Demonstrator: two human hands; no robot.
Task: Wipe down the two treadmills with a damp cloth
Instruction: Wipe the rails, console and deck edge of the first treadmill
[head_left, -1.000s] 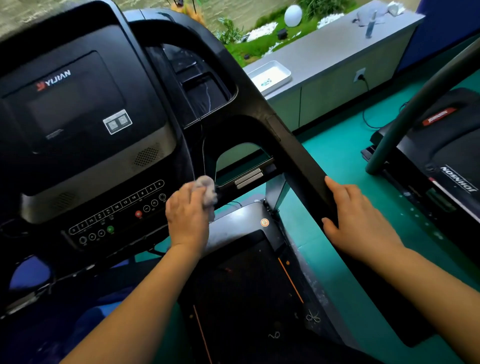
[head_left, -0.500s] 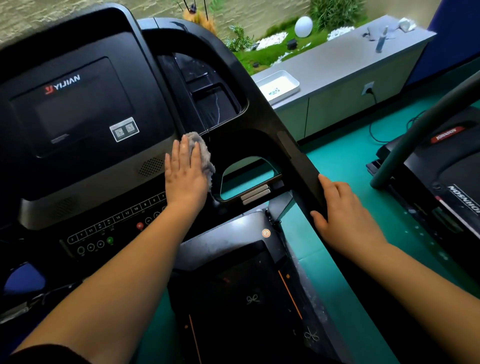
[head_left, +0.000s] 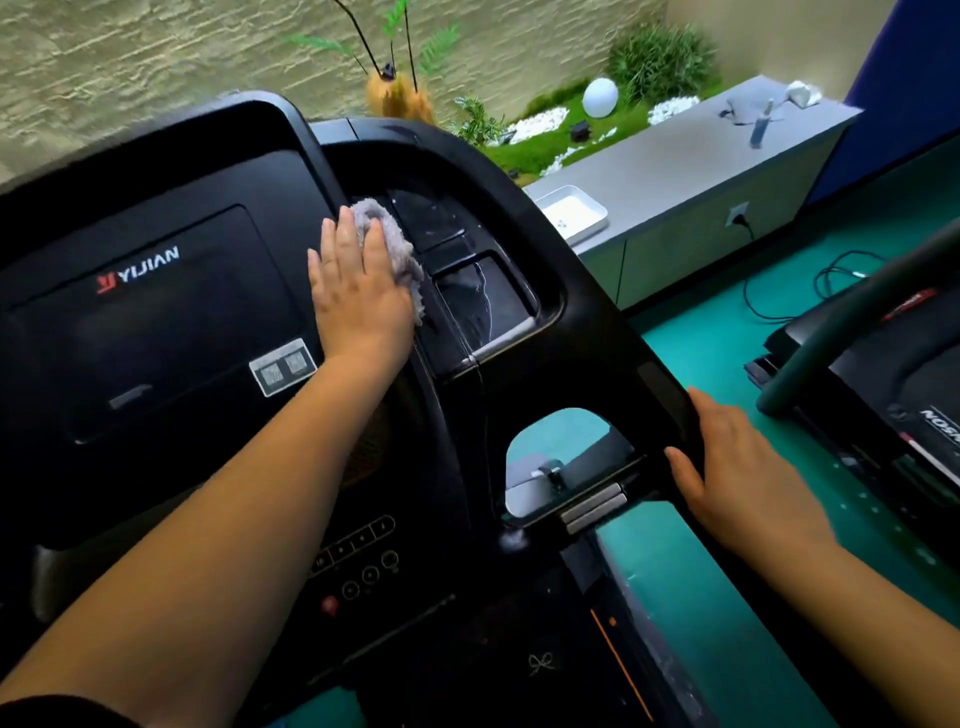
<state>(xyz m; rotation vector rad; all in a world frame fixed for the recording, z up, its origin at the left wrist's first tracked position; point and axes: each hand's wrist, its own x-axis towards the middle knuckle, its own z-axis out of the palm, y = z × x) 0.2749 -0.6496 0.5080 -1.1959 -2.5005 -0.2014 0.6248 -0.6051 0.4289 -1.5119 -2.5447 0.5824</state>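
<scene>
A black treadmill console (head_left: 156, 312) marked YIJIAN fills the left of the head view. My left hand (head_left: 358, 291) lies flat with straight fingers on a grey cloth (head_left: 395, 244), pressing it against the console's right edge beside the cup holder recess (head_left: 478, 296). My right hand (head_left: 737, 467) grips the black right handrail (head_left: 660, 395), its fingers wrapped round the rail's edge. A second treadmill (head_left: 893, 395) with a dark green handlebar stands at the right edge, only partly in view.
A grey cabinet (head_left: 675, 171) along the far wall carries a white tray (head_left: 574, 213), a bottle and some cloths. A black cable (head_left: 810, 280) trails over the green floor between the treadmills. Plants and white stones sit behind the cabinet.
My left hand has slid the cloth upward from the button panel to the console's upper right edge and flattened out. My right hand stays on the handrail. The camera view tilted up.
</scene>
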